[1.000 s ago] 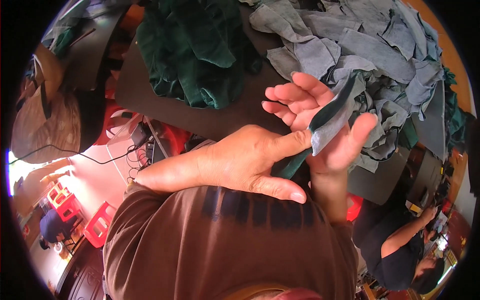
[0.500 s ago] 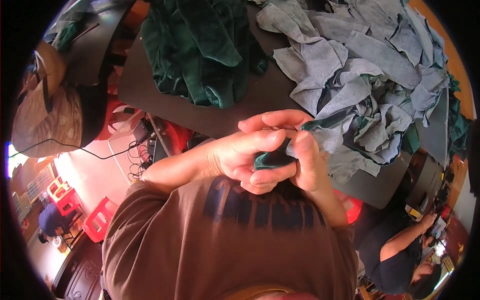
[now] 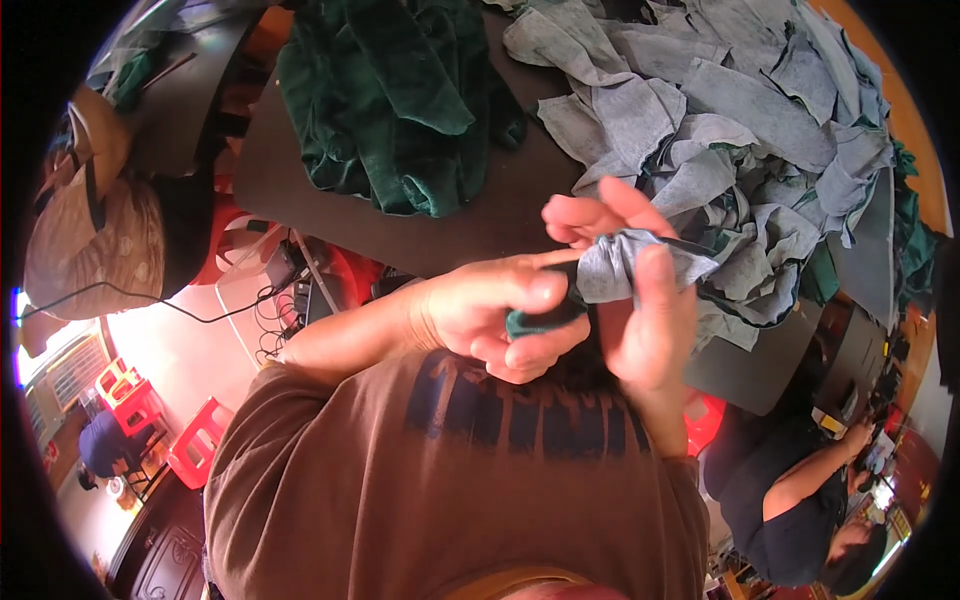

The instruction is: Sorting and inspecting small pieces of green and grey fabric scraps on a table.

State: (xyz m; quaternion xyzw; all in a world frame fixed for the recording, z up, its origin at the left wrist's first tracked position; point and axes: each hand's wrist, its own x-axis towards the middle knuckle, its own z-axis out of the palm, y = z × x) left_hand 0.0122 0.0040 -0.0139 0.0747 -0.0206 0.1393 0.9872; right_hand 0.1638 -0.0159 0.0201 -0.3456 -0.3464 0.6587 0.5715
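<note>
My left hand [image 3: 480, 305] is closed on the dark green velvet end of a strip of fabric [image 3: 608, 272]. Its index finger stretches toward the strip's gathered grey part. On the right, my right hand [image 3: 650, 335] pinches that grey, bunched part between thumb and fingers. The strip is green velvet on one face and grey on the other, and it spans the short gap between my hands. Both hands are in front of my chest, at the table's near edge. Whether anything else is inside the bunched fabric is hidden.
A heap of grey-backed fabric strips [image 3: 740, 120] covers the table's right side. A pile of dark green velvet [image 3: 390, 110] lies at the far left of the dark table [image 3: 440, 238]. Red stools [image 3: 200, 440] stand at left. Another person [image 3: 780, 500] works at lower right.
My right hand has moved slightly right and up, away from my left hand. More of the strip's grey, gathered part now shows between them.
</note>
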